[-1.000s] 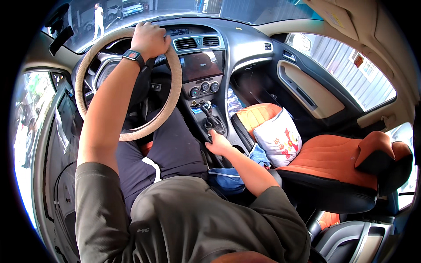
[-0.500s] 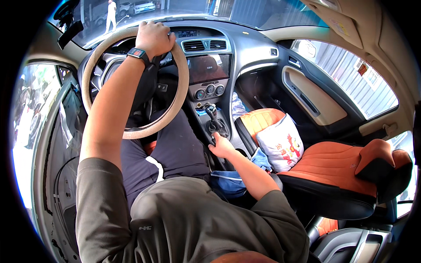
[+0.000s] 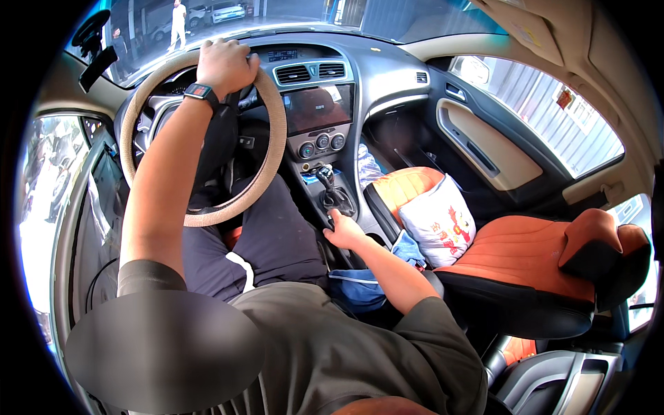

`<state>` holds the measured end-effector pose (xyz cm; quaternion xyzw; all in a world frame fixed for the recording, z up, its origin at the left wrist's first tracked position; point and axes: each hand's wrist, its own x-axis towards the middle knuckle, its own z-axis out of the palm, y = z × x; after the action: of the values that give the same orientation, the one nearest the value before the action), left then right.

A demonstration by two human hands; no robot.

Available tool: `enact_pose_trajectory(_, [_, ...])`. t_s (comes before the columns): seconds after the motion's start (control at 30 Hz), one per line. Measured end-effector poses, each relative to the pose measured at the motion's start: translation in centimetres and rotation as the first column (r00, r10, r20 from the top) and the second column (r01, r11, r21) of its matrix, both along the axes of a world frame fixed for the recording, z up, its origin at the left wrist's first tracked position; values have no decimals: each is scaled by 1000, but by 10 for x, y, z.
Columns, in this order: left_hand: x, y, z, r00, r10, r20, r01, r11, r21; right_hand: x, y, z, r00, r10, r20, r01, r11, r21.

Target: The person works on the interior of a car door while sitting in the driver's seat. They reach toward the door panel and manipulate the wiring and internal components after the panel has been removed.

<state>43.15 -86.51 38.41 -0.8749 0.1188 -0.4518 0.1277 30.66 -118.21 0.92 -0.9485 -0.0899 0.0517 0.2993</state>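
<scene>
My left hand (image 3: 227,68) is closed over the top of the beige-covered steering wheel (image 3: 278,124), its knuckles up. A dark smartwatch (image 3: 200,93) sits on that wrist. Between the seats, my right hand (image 3: 344,231) is wrapped around the handbrake lever, which the hand mostly hides; its thumb lies near the lever's front end. Just ahead of this hand stands the gear shifter (image 3: 328,178) with its dark boot, untouched. A blue cloth (image 3: 356,289) with a white edge lies beside the right forearm.
The centre screen (image 3: 319,109) and round climate knobs (image 3: 322,142) are ahead. A white printed cushion (image 3: 438,223) lies on the orange passenger seat (image 3: 515,256). Through the windshield, a person in white (image 3: 178,26) stands outside, with a second person (image 3: 119,50) farther left.
The view has shifted slightly, and a second person now shows outside at the far left. Both hands keep their grips on the wheel and the handbrake lever.
</scene>
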Motion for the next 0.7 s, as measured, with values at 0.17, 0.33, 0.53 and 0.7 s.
enact_pose_trajectory(0.17, [-6,-2,5,998,52,-36,-53,998,-25,-1,0,8,1000,-2,-7,2,1000,7])
enact_pose_trajectory(0.33, [-7,0,9,993,105,-48,-107,994,-36,1,-5,-3,1000,1,25,-1,1000,-20])
enact_pose_trajectory(0.53, [-14,39,13,997,73,4,-72,991,-116,-1,-1,-6,997,32,71,-30,999,-31])
enact_pose_trajectory(0.7, [-39,125,7,999,41,23,-31,937,-348,1,0,-8,996,35,86,-32,999,-41])
